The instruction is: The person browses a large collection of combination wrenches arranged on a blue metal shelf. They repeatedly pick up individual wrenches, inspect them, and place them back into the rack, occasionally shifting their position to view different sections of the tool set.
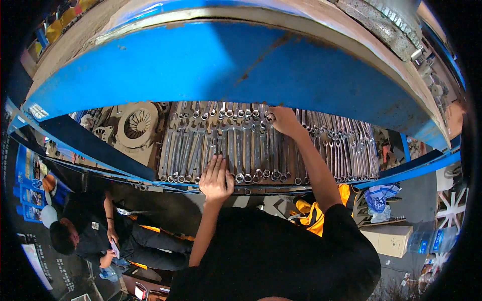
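Observation:
Rows of chrome combination wrenches [241, 150] lie side by side on a shelf under a blue steel beam [241, 64]. My left hand [216, 182] rests palm down at the shelf's front edge, its extended fingers lying over the wrench shafts and gripping nothing. Farther back, my right hand [284, 119] has its fingers curled at the ring end of a combination wrench [270, 117] in the rear row. The fingers hide part of that wrench, and the beam covers the back of the row. Thinner wrenches [342, 158] fill the shelf's right part.
A clutch pressure plate [136, 124] lies left of the wrenches. Blue shelf rails [414, 167] border the front. At lower left, a seated person [86, 233] holds a phone [115, 248]. A cardboard box [391, 240] and water bottles [433, 240] stand at lower right.

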`<action>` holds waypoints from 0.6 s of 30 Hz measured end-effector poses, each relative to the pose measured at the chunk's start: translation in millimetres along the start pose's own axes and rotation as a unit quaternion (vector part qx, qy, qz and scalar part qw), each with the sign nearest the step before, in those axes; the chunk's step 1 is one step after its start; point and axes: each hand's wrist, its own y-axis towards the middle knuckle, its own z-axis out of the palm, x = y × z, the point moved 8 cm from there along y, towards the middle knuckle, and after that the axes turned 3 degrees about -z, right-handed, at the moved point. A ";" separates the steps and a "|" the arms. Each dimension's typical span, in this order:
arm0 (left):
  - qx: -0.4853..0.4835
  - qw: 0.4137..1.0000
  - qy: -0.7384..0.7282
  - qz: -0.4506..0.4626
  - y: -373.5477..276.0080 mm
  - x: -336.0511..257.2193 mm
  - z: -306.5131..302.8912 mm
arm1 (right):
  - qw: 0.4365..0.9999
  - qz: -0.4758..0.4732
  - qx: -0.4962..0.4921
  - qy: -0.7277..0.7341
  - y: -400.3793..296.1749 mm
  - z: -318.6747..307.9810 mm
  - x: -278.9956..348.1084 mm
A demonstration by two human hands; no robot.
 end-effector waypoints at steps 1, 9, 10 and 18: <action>0.003 1.000 -0.001 -0.002 -1.8 1.4 1.3 | 0.999 -0.022 -0.032 0.000 -2.5 -1.9 1.3; 0.005 1.000 -0.017 0.005 1.2 -4.6 5.9 | 0.993 0.016 -0.088 0.082 -28.5 16.1 -157.9; 0.005 1.000 -0.011 0.002 -0.8 -2.1 5.6 | 0.987 -0.002 -0.109 0.115 -26.5 8.0 -140.7; 0.012 1.000 -0.001 -0.019 1.0 -4.3 0.6 | 0.988 0.098 0.108 -0.054 -16.5 -11.0 -38.6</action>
